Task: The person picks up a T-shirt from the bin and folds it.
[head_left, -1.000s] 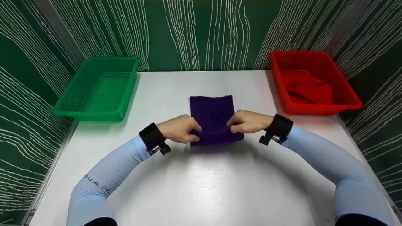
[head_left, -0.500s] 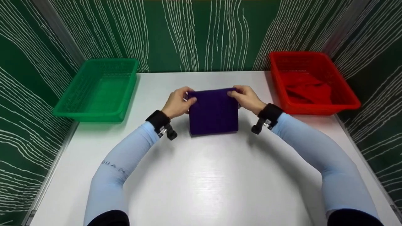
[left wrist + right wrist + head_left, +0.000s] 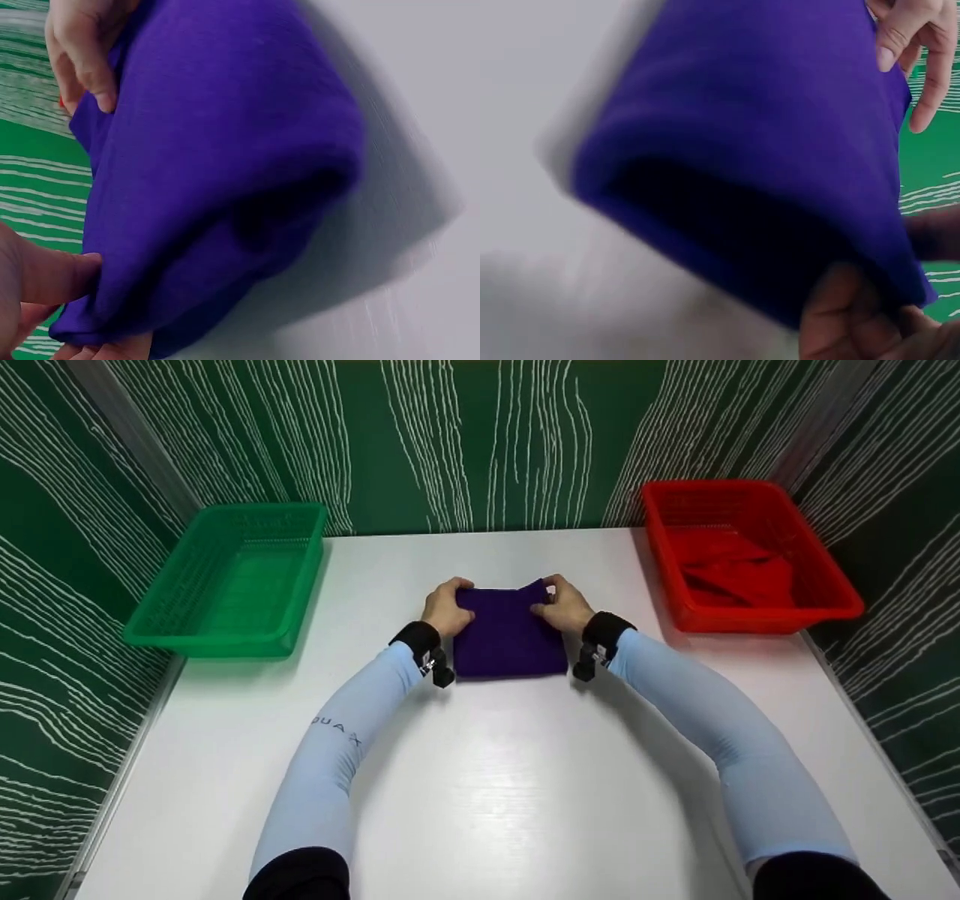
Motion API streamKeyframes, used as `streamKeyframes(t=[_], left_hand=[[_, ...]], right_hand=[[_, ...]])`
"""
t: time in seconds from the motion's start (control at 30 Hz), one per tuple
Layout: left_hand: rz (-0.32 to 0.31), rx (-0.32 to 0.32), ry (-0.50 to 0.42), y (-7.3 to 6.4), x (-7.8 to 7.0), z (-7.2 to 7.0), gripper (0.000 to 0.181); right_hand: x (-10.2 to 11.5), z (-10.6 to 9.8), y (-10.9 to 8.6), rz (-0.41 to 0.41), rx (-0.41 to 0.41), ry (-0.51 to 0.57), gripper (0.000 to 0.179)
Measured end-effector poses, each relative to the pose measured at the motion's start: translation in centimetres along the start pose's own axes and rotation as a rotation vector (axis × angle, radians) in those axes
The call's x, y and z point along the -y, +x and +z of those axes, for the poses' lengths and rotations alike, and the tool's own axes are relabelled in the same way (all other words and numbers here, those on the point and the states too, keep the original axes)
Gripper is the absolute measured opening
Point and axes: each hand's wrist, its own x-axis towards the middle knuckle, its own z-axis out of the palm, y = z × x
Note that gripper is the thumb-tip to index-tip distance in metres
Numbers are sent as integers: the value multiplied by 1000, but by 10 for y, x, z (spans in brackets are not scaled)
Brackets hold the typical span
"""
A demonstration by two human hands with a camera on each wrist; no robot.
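Observation:
A dark purple cloth (image 3: 510,637), folded into a rough square, lies at the middle of the white table. My left hand (image 3: 448,611) pinches its far left corner, thumb on top and fingers below, as the left wrist view shows at the thumb (image 3: 60,277). At the far right corner my right hand (image 3: 564,607) pinches the cloth, and a small peak of fabric stands up there. From the right wrist side, the folded layers (image 3: 727,217) gape apart, with fingers (image 3: 847,322) of the right hand beneath the upper layer.
A green basket (image 3: 289,641) stands at the back left. At the back right is a red basket (image 3: 750,622) with red cloth (image 3: 750,574) inside. Green walls with white streaks (image 3: 487,442) enclose the white table (image 3: 480,810) at the back and sides.
Both hands have carried the cloth's near edge away from me to its far edge, folding it shorter. Since half a second ago, the cloth has come lower and the hands have drawn slightly closer together.

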Motion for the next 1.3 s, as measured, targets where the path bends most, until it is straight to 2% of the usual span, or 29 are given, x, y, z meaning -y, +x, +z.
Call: streamKeyframes(t=[0.1,0.23,0.27,0.37,0.43,0.5,0.57,0.67,0.77,0.87,1.03,1.13,1.3], left_hand=[[-5,-4,22,1,2,1,55],[0,-7,87,0,3,3,53],[16,-7,107,4,10,5,52],[26,6,226,0,5,8,55],[30,33,328,-3,1,10,71],[19,94,453,-16,-20,10,95],[63,145,568,-18,-23,15,122],[147,227,713,-20,-26,23,145],[194,290,781,-17,-25,31,155],[168,342,788,-12,-18,39,159],[81,419,786,-4,-9,44,164],[65,455,783,-1,-7,42,164],[59,473,841,-5,-5,35,162]], right_hand=[[1,0,-2,-7,-4,-62,67],[6,-3,-5,7,28,-116,92],[7,-4,-6,3,33,-149,97],[11,-4,-10,-45,15,-317,98],[12,-1,-13,-113,-24,-470,89],[13,6,-17,-204,-56,-588,80],[15,14,-20,-302,-62,-672,76],[16,28,-22,-433,-23,-756,79],[16,40,-21,-480,35,-828,86],[14,48,-17,-466,113,-863,91],[9,55,-11,-374,257,-842,96],[4,55,-9,-325,274,-824,100],[-3,51,-9,-258,237,-810,111]])
